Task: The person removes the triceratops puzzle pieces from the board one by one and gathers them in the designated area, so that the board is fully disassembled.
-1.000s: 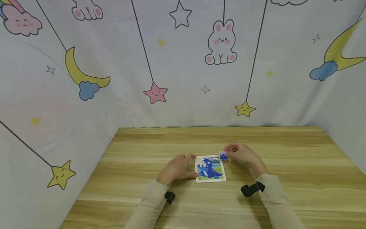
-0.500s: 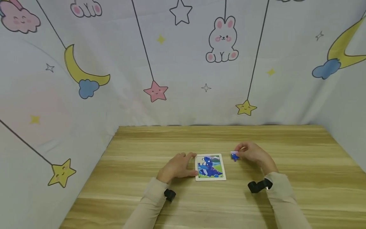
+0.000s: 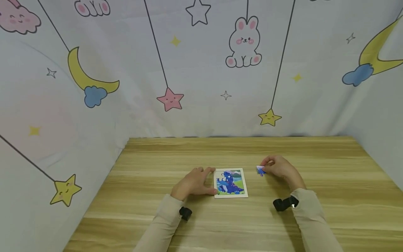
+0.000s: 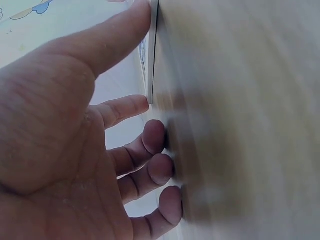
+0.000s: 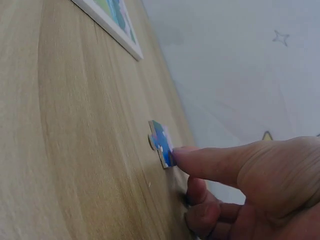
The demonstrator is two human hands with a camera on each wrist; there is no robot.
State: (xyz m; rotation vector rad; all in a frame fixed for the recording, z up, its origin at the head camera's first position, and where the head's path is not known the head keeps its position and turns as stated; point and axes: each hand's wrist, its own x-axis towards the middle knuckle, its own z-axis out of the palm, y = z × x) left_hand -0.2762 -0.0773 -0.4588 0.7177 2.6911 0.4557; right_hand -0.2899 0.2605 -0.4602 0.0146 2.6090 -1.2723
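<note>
A small jigsaw puzzle in a white frame (image 3: 231,196) lies on the wooden table, showing a blue dinosaur. Its upper left corner shows pale backing. My left hand (image 3: 194,182) rests beside the frame, thumb and index finger spread to touch its left edge; in the left wrist view the other fingertips (image 4: 161,169) rest on the table. To the right of the frame, my right hand (image 3: 280,168) pinches a blue and pale-purple jigsaw piece (image 3: 260,170) at one side. From the right wrist, that piece (image 5: 161,145) shows a rounded knob, close over the table.
The wooden table (image 3: 151,157) runs back to a white cloth backdrop (image 3: 201,77) printed with stars, moons and a rabbit. Black camera mounts sit on the left wrist (image 3: 185,213) and right wrist (image 3: 285,203).
My right hand has carried the jigsaw piece away from the frame's upper right corner, to the right, and the piece has turned slightly. The left hand stays at the frame.
</note>
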